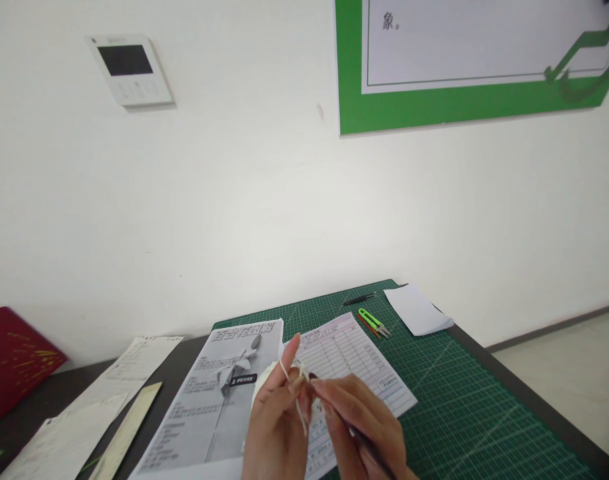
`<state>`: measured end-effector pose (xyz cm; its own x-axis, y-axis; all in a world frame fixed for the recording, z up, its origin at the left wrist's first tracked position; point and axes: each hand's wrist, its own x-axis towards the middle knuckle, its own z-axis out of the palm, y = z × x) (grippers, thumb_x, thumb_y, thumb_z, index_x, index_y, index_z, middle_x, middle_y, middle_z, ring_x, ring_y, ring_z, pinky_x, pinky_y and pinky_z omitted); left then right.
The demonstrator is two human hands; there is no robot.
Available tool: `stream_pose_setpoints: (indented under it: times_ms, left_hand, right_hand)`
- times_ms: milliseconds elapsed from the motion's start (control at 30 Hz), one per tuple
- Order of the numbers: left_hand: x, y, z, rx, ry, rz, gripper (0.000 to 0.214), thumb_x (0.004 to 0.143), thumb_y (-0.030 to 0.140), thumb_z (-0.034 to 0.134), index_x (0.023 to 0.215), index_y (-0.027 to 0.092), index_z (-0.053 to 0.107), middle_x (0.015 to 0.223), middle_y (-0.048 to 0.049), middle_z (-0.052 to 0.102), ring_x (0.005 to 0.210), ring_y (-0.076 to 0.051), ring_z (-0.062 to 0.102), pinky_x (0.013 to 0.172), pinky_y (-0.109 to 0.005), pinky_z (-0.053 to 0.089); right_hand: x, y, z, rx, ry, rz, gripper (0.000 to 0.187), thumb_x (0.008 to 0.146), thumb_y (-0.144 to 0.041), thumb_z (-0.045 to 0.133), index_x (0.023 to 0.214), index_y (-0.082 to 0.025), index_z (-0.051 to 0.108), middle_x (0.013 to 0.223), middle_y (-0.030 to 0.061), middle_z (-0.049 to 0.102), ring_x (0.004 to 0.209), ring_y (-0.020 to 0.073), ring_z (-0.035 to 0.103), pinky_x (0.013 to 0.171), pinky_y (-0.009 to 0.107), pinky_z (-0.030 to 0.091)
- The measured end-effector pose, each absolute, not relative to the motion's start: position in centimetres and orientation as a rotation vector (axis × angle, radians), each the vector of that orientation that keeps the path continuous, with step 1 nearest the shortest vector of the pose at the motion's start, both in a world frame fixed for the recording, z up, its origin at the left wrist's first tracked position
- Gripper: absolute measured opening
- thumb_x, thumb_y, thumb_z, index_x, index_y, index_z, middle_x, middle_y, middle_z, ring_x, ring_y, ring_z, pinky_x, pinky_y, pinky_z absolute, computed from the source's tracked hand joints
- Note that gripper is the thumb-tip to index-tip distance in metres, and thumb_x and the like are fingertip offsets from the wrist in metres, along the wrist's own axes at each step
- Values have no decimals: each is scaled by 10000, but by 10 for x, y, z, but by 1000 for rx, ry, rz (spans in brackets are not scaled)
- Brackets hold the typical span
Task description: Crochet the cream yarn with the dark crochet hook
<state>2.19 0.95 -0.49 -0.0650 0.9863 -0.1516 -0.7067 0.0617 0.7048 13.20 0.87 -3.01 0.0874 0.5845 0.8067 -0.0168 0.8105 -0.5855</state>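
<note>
My left hand (277,420) is raised at the bottom centre, forefinger pointing up with a strand of cream yarn (298,393) looped over it; its other fingers pinch a small piece of cream yarn work. My right hand (367,417) meets it from the right, fingers closed round a thin dark crochet hook (369,453) whose tip touches the yarn. Under both hands lie a grey printed instruction sheet (219,393) and a pink-and-blue form sheet (347,350) on a green cutting mat (464,407).
Green thread snips (373,322), a thin dark tool (358,299) and a white folded paper (417,310) lie at the mat's far end. Papers (129,363) and a ruler (127,430) lie left on the dark table; a red board (12,357) leans at far left. A white wall stands close behind.
</note>
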Motion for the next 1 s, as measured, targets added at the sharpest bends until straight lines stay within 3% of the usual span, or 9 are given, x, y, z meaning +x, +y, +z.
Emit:
stream_pose_setpoints:
  times_ms: [67,233,400,533,733,1000]
  left_hand:
    - [18,11,2,343,646,1411,378,594,78,684,939,225,732,626,-13,635,605,-109,575,581,-192,476]
    - [6,15,3,236,419,1358,339,587,50,632,858,218,748,472,20,549,487,-92,513,497,-186,477]
    - [-2,16,-1,221,281,1337,349,596,25,608,858,210,746,456,26,547,465,-77,485,510,-183,486]
    - [-4,17,1,218,333,1296,293,566,47,613,783,181,758,464,4,551,488,-93,459,543,-229,491]
    - [-5,17,3,369,260,1231,298,588,61,589,836,81,754,323,43,352,437,-75,309,489,-188,410]
    - [-6,16,4,500,157,1194,361,613,44,524,904,48,737,322,75,163,431,-79,217,472,-171,341]
  right_hand:
    - [132,12,-33,-445,-1555,333,513,722,28,536,1179,-196,598,907,127,734,726,216,669,608,339,571]
    - [124,18,-45,-317,-1433,253,419,787,-31,531,1170,-184,600,952,127,715,782,208,678,626,302,578]
    - [125,13,-39,-308,-1474,590,420,784,-9,551,1132,-231,631,995,105,713,832,218,682,688,319,572]
    - [123,10,-37,-336,-1161,969,185,832,-195,592,964,-245,711,875,64,742,728,170,685,647,263,564]
    - [123,9,-40,-438,-809,1370,191,737,-343,716,874,-212,734,761,68,765,652,161,695,599,248,565]
    - [131,8,-29,-424,-640,1537,164,698,-310,757,807,-189,735,679,49,752,554,123,675,517,192,556]
